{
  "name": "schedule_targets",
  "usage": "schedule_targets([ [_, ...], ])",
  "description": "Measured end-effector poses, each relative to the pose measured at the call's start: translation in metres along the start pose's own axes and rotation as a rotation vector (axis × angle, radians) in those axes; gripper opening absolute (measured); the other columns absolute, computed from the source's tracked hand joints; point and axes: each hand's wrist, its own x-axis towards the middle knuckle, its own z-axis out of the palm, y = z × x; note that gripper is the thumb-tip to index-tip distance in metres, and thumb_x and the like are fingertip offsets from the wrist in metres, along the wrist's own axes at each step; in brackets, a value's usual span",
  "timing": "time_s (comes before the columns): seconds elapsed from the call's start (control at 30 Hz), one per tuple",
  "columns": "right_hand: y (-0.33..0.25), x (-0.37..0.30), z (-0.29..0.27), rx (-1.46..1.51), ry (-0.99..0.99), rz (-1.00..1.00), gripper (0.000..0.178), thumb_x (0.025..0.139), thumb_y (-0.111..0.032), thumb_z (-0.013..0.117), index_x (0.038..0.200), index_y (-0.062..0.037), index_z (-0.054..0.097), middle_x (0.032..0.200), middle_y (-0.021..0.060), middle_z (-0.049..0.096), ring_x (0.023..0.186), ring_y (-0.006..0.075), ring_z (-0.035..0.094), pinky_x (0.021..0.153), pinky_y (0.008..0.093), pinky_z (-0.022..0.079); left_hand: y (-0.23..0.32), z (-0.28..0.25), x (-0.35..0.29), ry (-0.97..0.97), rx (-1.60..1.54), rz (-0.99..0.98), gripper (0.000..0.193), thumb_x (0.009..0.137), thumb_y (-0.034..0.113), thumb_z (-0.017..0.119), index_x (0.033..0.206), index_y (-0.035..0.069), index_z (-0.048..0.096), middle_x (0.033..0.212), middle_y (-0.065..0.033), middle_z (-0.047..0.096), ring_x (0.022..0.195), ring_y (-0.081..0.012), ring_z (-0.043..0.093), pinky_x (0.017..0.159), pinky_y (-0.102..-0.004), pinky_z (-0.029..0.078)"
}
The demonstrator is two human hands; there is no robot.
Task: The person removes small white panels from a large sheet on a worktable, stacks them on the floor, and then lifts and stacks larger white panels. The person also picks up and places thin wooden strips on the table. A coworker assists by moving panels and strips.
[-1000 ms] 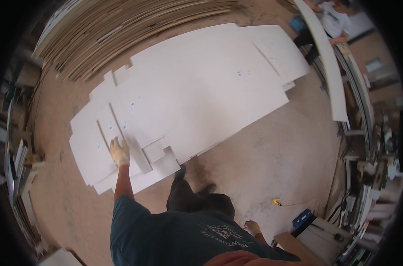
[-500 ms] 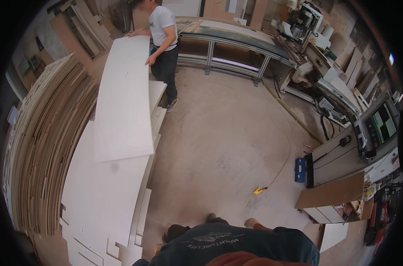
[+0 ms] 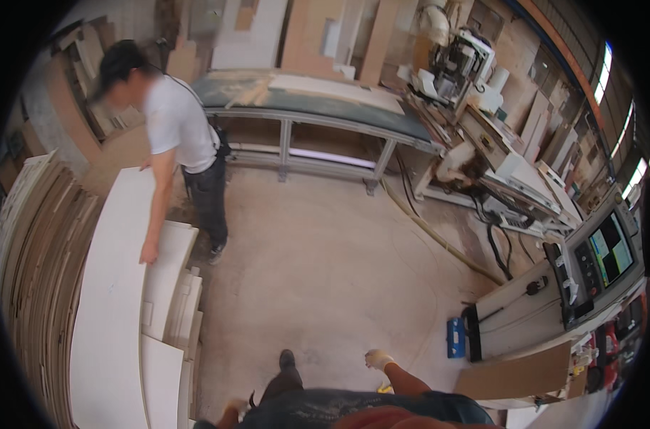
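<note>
My right hand (image 3: 379,360), in a pale glove, hangs over the floor with fingers loosely bent and nothing visible in it. Below it, partly hidden by my body, is a yellow air blow gun (image 3: 385,390). My left hand (image 3: 232,413) is low in the picture beside my leg; its fingers are blurred and partly hidden. To the left, a long white board (image 3: 114,279) lies along a stack of white panels (image 3: 162,379). A co-worker (image 3: 178,121) in a white shirt and dark cap bends over its far end, both hands on it.
Stacked boards (image 3: 39,272) stand along the left. A long table (image 3: 239,96) with a dark top spans the back. A machine (image 3: 475,107) stands at the far right; a control console with a screen (image 3: 611,247), a blue container (image 3: 455,337) and a cardboard box (image 3: 518,372) are nearer. A hose (image 3: 439,243) crosses the floor.
The co-worker has bent down, and the white board has been lowered onto the stack and shifted toward me. My view has tilted up and turned right; my right hand now shows more fully.
</note>
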Motion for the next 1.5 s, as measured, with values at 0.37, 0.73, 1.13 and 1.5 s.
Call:
schedule_targets([
  [0.37, 0.101, 0.076, -0.111, 0.000, -0.336, 0.175, 0.027, 0.096, -0.025, 0.059, 0.111, -0.0104, 0.075, 0.108, 0.0119, 0.074, 0.100, 0.0276, 0.071, 0.084, 0.0442, 0.057, 0.309, -0.575, 0.117, 0.687, -0.499, 0.257, 0.034, 0.094, 0.032, 0.062, 0.112, 0.006, 0.076, 0.098, -0.0144, 0.076, 0.094, -0.0288, 0.072, 0.086, -0.0412, 0.054],
  [0.73, -0.055, 0.390, -0.572, 0.389, 0.011, 0.211, 0.029, 0.095, -0.022, 0.057, 0.115, -0.0042, 0.068, 0.094, 0.0109, 0.075, 0.076, 0.0211, 0.071, 0.062, 0.0405, 0.059, 0.376, -0.690, 0.195, 0.273, 0.049, 0.014, 0.046, 0.096, 0.047, 0.053, 0.117, 0.013, 0.077, 0.125, -0.0172, 0.071, 0.117, -0.0348, 0.067, 0.103, -0.0481, 0.050],
  [1.13, -0.264, 0.629, -0.995, 0.657, 0.151, -0.089, 0.052, 0.096, -0.017, 0.052, 0.147, -0.0062, 0.050, 0.113, 0.0121, 0.073, 0.087, 0.0220, 0.074, 0.066, 0.0386, 0.059, 0.494, -1.080, 0.376, 0.281, 0.403, 0.102, 0.032, 0.098, 0.027, 0.052, 0.102, 0.007, 0.077, 0.104, -0.0164, 0.076, 0.094, -0.0345, 0.074, 0.082, -0.0477, 0.058],
  [1.5, -0.275, 0.801, -1.277, 0.800, 0.481, 0.038, 0.044, 0.093, -0.012, 0.051, 0.136, -0.0046, 0.058, 0.093, 0.0122, 0.074, 0.063, 0.0172, 0.069, 0.053, 0.0349, 0.053, 0.819, -1.587, 0.414, 0.923, -0.820, 0.563, 0.022, 0.100, 0.018, 0.061, 0.113, 0.004, 0.072, 0.084, -0.0081, 0.073, 0.053, -0.0128, 0.057, 0.049, -0.0298, 0.048],
])
